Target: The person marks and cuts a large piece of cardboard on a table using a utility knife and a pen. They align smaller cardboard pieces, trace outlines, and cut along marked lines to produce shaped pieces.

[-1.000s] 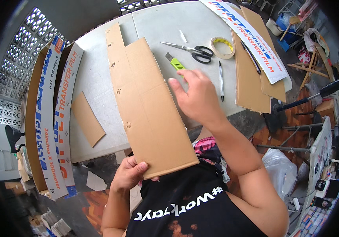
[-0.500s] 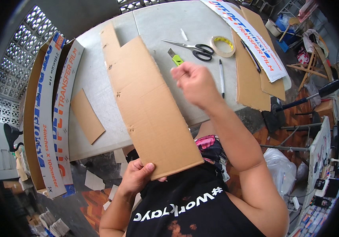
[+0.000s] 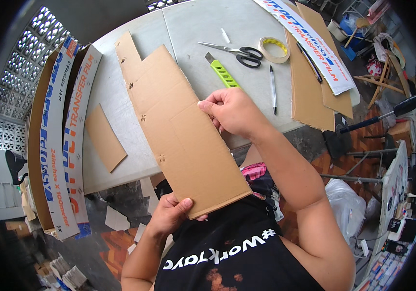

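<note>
on the left of the pale grey folding table (image 3: 188, 29), two long upright white-faced cardboard lengths (image 3: 52, 160) carry big printed lettering in blue and orange, and the outer one also bears small black handwriting. at the far right, one flat white printed cardboard panel (image 3: 310, 48) shows the same blue and orange type. the wearer's black top (image 3: 237, 247) has white lettering across it.

the left hand (image 3: 171, 213) grips the near left corner of a long plain tan cardboard sheet (image 3: 183, 126), thumb on top and fingers beneath. the right hand (image 3: 232, 111) is bent over the sheet's long right edge, fingers curled in and thumb tip at the edge; i cannot tell whether it pinches the cardboard. the right forearm comes up from the lower right. the sheet slants from above the table back over the lap, with four puckered marks along its left side.

also on the table: one green box cutter (image 3: 223, 72) with its blade out, one pair of black-handled scissors (image 3: 249, 57), one roll of clear tape (image 3: 273, 50), two pens (image 3: 273, 89), one small white sliver (image 3: 225, 35) and one small tan cardboard offcut (image 3: 106, 138).
</note>
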The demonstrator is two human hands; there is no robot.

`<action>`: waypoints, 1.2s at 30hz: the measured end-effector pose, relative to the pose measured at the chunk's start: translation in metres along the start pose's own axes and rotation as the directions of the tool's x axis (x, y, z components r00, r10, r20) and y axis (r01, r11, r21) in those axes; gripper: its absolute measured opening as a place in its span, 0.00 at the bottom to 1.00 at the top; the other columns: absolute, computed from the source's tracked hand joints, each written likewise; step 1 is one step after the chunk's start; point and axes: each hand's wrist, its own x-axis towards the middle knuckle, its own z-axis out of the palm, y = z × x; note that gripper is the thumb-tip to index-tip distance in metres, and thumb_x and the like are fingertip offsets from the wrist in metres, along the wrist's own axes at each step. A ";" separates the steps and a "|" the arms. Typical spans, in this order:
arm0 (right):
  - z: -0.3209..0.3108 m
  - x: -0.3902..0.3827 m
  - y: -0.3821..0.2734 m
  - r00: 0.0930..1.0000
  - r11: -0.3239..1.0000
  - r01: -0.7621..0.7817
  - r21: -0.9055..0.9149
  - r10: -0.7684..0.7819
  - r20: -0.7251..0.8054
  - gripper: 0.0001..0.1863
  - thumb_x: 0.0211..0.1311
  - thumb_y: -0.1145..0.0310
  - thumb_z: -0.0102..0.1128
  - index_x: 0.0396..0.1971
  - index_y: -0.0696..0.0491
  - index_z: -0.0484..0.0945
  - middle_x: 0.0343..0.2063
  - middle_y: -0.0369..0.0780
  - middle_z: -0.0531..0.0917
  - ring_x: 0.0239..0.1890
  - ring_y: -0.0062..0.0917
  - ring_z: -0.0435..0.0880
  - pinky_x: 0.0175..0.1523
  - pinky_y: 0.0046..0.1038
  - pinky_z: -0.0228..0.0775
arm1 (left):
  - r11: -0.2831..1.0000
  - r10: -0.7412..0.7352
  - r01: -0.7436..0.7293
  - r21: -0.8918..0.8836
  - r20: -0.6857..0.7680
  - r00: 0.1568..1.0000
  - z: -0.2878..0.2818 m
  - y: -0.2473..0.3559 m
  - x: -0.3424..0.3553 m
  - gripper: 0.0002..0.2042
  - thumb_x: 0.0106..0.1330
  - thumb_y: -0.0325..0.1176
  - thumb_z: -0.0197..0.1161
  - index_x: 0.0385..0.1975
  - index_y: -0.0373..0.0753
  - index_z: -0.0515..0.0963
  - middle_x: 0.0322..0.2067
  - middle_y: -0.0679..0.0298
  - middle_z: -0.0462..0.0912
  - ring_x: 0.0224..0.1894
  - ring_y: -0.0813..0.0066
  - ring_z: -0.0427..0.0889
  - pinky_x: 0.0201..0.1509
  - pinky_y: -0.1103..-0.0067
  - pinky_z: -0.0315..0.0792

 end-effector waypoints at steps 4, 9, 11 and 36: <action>0.004 0.001 0.009 0.906 0.809 0.332 -0.484 -0.416 -0.073 0.13 0.73 0.63 0.64 0.34 0.59 0.83 0.20 0.40 0.81 0.21 0.22 0.80 0.30 0.32 0.73 | 0.999 0.011 -0.011 0.033 0.007 1.000 0.001 0.000 0.000 0.18 0.78 0.36 0.60 0.57 0.26 0.78 0.48 0.46 0.87 0.43 0.56 0.90 0.50 0.64 0.86; -0.001 0.000 0.019 0.793 0.826 0.409 -0.388 -0.532 -0.297 0.15 0.73 0.62 0.63 0.31 0.59 0.82 0.18 0.38 0.80 0.20 0.20 0.76 0.28 0.28 0.69 | 0.996 0.043 -0.042 0.077 -0.007 0.999 -0.004 0.000 0.002 0.17 0.79 0.36 0.60 0.53 0.24 0.79 0.47 0.44 0.87 0.43 0.55 0.90 0.49 0.63 0.86; -0.021 -0.023 0.014 0.947 0.933 0.214 -0.289 -0.271 -0.175 0.15 0.74 0.61 0.63 0.31 0.58 0.83 0.19 0.35 0.80 0.20 0.17 0.74 0.27 0.25 0.67 | 0.997 0.041 -0.040 0.069 -0.001 0.999 0.001 0.005 -0.002 0.17 0.79 0.36 0.60 0.53 0.24 0.79 0.47 0.44 0.87 0.42 0.54 0.90 0.49 0.63 0.86; -0.002 -0.099 0.089 0.884 0.894 0.400 -0.200 -0.434 -0.176 0.11 0.75 0.66 0.59 0.35 0.59 0.80 0.25 0.47 0.83 0.28 0.33 0.84 0.36 0.37 0.74 | 0.974 -0.005 0.005 0.226 -0.001 1.000 0.006 0.011 0.002 0.22 0.79 0.40 0.58 0.58 0.24 0.74 0.43 0.45 0.86 0.40 0.56 0.88 0.44 0.66 0.85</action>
